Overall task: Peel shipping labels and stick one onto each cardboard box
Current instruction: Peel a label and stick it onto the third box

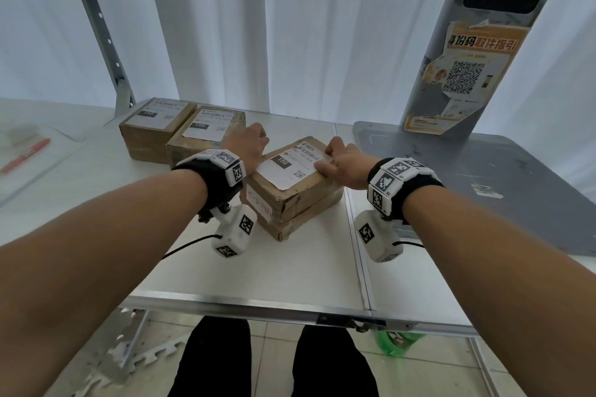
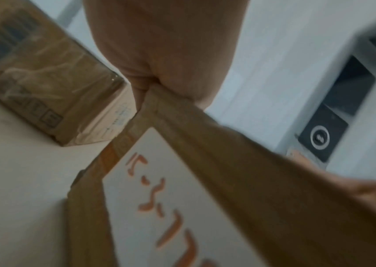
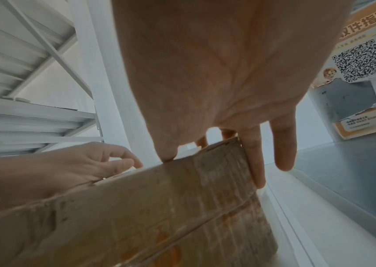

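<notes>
A worn cardboard box (image 1: 300, 200) sits mid-table, turned at an angle, with a white shipping label (image 1: 287, 167) on its top; the label's near corner hangs past the box edge. My left hand (image 1: 254, 142) rests on the box's far left corner, and in the right wrist view its fingers (image 3: 113, 159) are loosely curled with the tips touching the top. My right hand (image 1: 342, 158) grips the right end, thumb on the label and fingers (image 3: 253, 159) down the end face of the box (image 3: 159, 207). Two labelled boxes (image 1: 151, 132) (image 1: 206, 135) stand at the back left.
A white sticker with orange handwriting (image 2: 159, 198) covers the box's near-left side. A grey kiosk base (image 1: 483, 171) and its pillar with an orange QR poster (image 1: 464, 74) stand at right. A red pen (image 1: 25, 155) lies far left. A metal shelf frame (image 1: 103, 35) rises behind.
</notes>
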